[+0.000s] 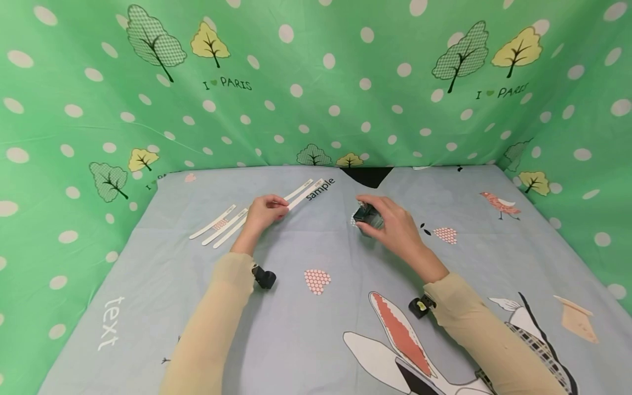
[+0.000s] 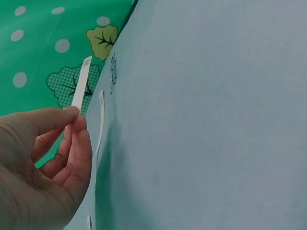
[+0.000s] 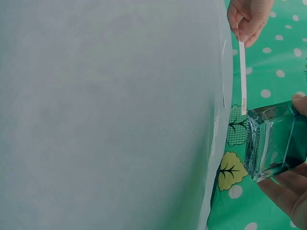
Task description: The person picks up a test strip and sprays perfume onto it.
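Observation:
My left hand pinches a narrow white paper test strip between thumb and fingertips, its printed end pointing away from the hand. In the right wrist view this strip stretches from the left fingertips toward the bottle. A squarish clear-and-dark-green glass perfume bottle is in my right hand, thumb on one side and fingers on the other. Part of the bottle is hidden by the hand. Another white strip lies on the cloth just beyond my left hand.
Several more white strips lie side by side to the left of my left hand. A grey-blue printed cloth covers the table. Green dotted curtains rise behind it and at both sides. Each wrist carries a small black camera.

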The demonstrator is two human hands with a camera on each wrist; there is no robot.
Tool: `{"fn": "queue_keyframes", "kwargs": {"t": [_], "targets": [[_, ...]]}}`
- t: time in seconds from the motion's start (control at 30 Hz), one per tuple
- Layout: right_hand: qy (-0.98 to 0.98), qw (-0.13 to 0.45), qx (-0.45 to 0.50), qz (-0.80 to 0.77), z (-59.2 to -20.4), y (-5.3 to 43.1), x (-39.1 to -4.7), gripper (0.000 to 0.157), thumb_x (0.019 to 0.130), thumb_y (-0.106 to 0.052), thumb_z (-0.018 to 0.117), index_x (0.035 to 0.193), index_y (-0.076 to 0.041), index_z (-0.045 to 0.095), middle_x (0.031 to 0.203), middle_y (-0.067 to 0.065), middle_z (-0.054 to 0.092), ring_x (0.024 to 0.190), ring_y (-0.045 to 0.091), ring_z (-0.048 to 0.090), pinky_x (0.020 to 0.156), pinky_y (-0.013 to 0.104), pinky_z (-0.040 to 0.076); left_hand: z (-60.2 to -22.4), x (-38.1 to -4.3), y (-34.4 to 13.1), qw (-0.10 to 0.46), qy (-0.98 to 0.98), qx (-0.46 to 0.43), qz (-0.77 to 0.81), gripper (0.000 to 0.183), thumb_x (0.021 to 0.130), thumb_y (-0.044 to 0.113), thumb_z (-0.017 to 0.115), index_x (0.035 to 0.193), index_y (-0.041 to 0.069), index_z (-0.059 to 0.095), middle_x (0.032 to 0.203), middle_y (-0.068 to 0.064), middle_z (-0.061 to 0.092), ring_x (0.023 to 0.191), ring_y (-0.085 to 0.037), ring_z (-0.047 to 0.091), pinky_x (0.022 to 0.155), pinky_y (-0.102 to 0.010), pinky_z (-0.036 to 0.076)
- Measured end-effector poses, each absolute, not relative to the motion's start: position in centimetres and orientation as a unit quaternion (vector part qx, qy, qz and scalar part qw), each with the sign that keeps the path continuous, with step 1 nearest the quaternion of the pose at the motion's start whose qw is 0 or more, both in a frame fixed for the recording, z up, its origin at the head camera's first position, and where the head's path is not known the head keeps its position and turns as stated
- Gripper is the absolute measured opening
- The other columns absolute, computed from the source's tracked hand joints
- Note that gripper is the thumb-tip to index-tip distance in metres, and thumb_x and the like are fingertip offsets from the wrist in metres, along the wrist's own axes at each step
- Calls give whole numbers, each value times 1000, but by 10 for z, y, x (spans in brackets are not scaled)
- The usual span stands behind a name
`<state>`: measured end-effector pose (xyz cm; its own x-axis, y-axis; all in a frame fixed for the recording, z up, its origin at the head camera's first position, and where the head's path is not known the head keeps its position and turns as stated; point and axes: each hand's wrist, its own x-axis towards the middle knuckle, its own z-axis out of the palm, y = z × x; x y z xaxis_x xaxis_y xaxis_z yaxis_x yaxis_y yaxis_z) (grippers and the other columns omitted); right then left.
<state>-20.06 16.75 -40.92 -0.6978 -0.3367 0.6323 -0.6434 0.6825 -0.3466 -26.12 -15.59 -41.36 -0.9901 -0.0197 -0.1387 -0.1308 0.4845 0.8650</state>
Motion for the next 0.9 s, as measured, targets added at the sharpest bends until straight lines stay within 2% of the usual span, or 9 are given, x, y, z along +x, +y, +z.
{"fn": "queue_keyframes", "kwargs": {"t": [0.23,0.57,0.9], "targets": [[-878,267,278,283,-410,168,-201,56,83,-28,82,134,-19,59,120,10,69,109,28,67,82,48,60,-416,-269,-153,60,853,-58,515,22,90,10,72,110,2,70,96,-7,69,74,-8,63,77,-22,60],[-880,262,276,284,-411,168,-201,56,83,-28,82,134,-19,60,120,10,69,109,27,67,82,48,60,-423,-273,-150,65,836,-74,540,23,90,6,72,111,-1,69,86,-1,68,70,-3,61,70,-16,58],[-879,263,281,283,-410,168,-202,57,83,-28,82,134,-18,59,120,10,69,109,28,67,81,47,60,-426,-275,-147,62,840,-88,532,24,89,8,73,112,-1,72,101,-14,73,71,-2,62,74,-18,59]]}}
